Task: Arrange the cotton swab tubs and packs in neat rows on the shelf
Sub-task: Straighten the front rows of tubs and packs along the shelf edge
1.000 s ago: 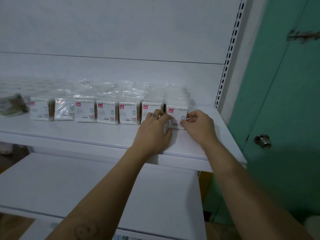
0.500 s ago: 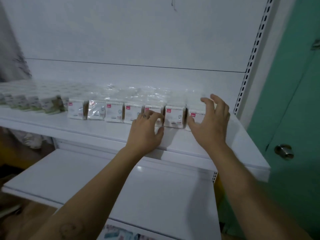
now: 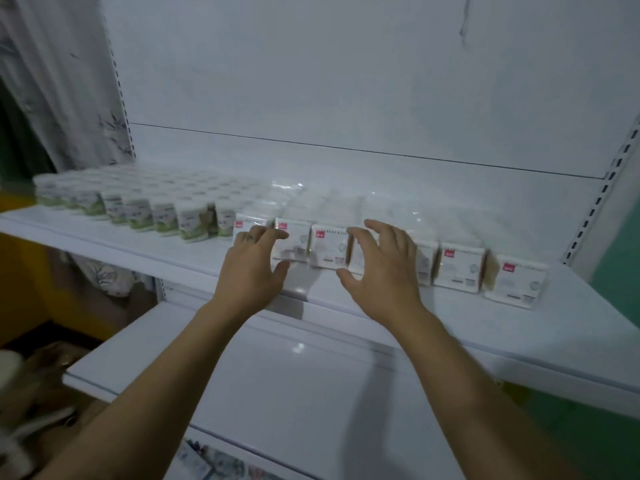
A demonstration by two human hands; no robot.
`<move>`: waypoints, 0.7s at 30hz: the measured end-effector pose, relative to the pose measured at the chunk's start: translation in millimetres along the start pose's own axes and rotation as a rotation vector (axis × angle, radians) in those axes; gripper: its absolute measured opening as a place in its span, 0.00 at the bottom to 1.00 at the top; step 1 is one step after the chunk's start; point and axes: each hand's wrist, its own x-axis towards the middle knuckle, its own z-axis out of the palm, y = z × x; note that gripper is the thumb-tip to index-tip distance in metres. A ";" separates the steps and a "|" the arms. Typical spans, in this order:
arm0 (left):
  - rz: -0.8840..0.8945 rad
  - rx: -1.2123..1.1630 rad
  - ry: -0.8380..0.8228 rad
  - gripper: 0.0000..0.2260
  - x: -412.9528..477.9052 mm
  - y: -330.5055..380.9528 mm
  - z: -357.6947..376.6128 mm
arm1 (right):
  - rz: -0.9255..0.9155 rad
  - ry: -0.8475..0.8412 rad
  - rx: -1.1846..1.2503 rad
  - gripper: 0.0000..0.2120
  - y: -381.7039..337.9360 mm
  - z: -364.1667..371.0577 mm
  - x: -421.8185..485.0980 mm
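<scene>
Both hands have slid leftward along the row since half a second ago, and the right hand (image 3: 384,271) has left the end pack. The left hand (image 3: 254,268) pinches the second pack (image 3: 294,245) from the left, fingertips on its top edge, thumb at its lower front. The right hand hovers with fingers spread and loosely arched before the fourth pack (image 3: 360,258); whether they touch, I cannot tell. The cotton swab packs (image 3: 457,268) are square, glossy, clear-wrapped, with white cards and red corner labels. They stand along the white shelf (image 3: 571,327) front, centre to 3 o'clock. The cotton swab tubs (image 3: 192,220), small green-labelled cylinders, fill 9 to 10 o'clock in rows.
</scene>
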 end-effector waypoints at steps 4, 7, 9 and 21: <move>0.062 0.087 -0.002 0.21 21.3 -50.5 -19.9 | -0.044 -0.110 -0.111 0.28 -42.0 26.9 23.8; 0.113 0.155 0.005 0.23 42.2 -78.8 -28.0 | -0.045 -0.169 -0.221 0.28 -65.9 44.3 44.7; 0.155 0.232 -0.009 0.26 54.9 -91.8 -29.4 | -0.036 -0.195 -0.291 0.28 -79.2 53.6 57.9; 0.436 0.543 -0.088 0.25 109.0 -103.8 -23.1 | 0.007 -0.387 -0.664 0.26 -103.4 81.7 115.2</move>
